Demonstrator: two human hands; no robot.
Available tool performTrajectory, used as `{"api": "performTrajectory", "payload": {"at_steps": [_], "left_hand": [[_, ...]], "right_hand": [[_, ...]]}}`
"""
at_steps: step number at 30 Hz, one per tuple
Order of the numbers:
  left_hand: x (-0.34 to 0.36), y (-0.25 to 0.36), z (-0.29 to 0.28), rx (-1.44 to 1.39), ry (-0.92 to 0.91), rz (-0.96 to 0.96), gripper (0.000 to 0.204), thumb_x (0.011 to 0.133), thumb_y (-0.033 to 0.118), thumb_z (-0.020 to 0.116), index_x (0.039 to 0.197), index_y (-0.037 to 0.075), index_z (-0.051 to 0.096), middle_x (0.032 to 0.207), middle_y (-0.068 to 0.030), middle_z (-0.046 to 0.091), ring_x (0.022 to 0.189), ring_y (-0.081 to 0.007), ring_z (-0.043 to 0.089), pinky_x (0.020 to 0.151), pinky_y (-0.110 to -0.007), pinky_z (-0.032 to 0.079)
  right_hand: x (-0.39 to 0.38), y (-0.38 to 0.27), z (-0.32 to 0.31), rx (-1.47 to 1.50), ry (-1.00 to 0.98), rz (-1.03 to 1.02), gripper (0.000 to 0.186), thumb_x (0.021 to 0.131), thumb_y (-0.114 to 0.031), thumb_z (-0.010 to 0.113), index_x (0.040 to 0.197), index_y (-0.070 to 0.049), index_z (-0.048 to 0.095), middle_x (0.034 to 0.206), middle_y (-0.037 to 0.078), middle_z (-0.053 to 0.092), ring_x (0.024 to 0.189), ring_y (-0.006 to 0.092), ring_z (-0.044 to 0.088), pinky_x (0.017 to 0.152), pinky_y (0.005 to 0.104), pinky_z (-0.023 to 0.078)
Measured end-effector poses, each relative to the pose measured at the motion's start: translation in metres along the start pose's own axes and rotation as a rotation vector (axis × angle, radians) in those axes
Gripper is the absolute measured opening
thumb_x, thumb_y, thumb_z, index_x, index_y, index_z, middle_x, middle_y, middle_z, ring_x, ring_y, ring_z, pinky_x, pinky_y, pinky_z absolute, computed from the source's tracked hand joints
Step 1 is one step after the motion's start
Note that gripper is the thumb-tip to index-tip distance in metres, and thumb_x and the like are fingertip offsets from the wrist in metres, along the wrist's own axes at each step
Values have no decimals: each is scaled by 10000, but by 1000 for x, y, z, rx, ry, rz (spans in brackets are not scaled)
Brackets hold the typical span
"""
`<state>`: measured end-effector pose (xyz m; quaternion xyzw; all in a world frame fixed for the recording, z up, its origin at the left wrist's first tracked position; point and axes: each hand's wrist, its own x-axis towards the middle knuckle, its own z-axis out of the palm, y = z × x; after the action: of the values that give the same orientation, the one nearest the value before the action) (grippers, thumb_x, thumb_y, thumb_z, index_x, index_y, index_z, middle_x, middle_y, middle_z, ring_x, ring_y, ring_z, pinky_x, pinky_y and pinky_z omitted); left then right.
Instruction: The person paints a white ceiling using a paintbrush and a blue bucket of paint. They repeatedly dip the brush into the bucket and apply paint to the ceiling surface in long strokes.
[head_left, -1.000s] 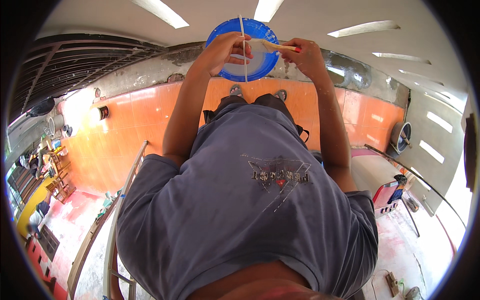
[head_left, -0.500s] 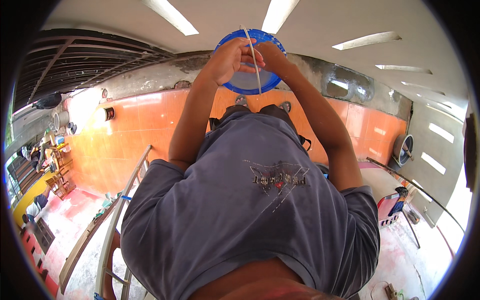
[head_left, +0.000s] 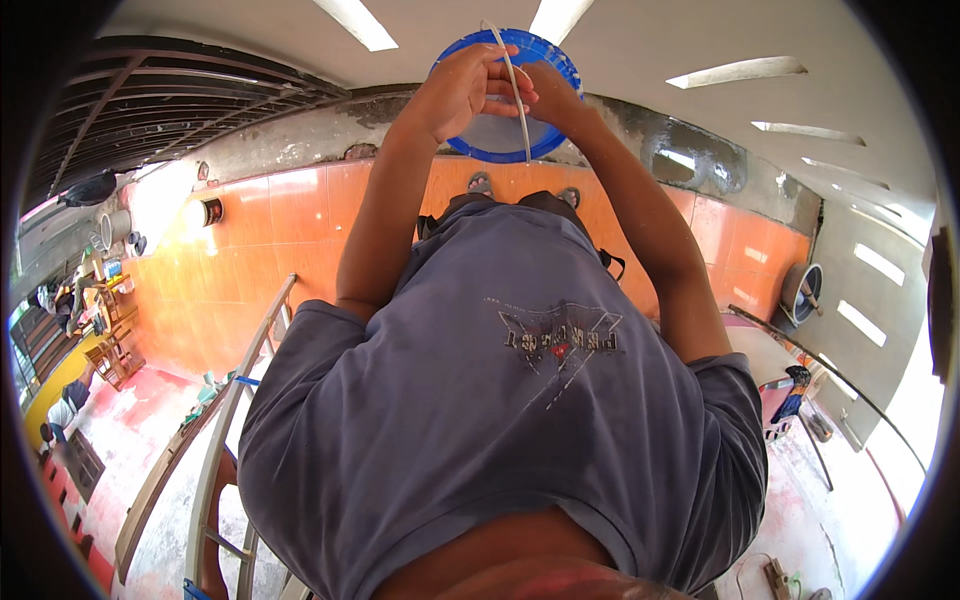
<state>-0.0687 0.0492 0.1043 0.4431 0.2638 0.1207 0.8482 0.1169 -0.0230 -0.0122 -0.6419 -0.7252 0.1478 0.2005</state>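
Over the blue bucket (head_left: pixel 490 155), L hand (head_left: pixel 465 90) at handle (head_left: pixel 525 130), R hand (head_left: pixel 552 97) alongside, can't tell either grip; a bump might cause spills.

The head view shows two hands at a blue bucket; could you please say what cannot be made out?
Head view: anything the right hand may hold, hidden by that hand.
Head view: part of the blue bucket, covered by the left hand and right hand.
Head view: one end of the ladder, cut off by the lower edge.
Head view: the hands of the far-left person, too small.
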Motion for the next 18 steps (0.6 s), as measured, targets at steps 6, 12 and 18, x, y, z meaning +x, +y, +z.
{"api": "performTrajectory", "payload": {"at_steps": [6,12,18], "left_hand": [[-1,-9,-9,25,-6,6,537,985,412,429,1305,-14,493,1020,-174,652,1000,-304,660,900,-460,537],[9,-20,-17,7,18,-17,491,986,388,443,1285,0,489,1049,-151,629,1016,-303,645,929,-481,534],[10,-28,-25,36,44,-43,462,986,362,460,1288,13,469,1031,-129,610,1016,-299,635,931,-483,533]], "right_hand": [[-16,-19,-33,11,61,313,279,872,-317,656,837,-45,704,723,149,680,685,314,667,672,422,531],[-32,-25,-29,162,330,339,337,902,-369,660,849,-39,698,643,135,651,587,312,632,599,408,507],[-49,-24,-22,356,458,458,341,925,-369,653,877,-34,693,627,126,650,553,283,625,568,374,494]]}}
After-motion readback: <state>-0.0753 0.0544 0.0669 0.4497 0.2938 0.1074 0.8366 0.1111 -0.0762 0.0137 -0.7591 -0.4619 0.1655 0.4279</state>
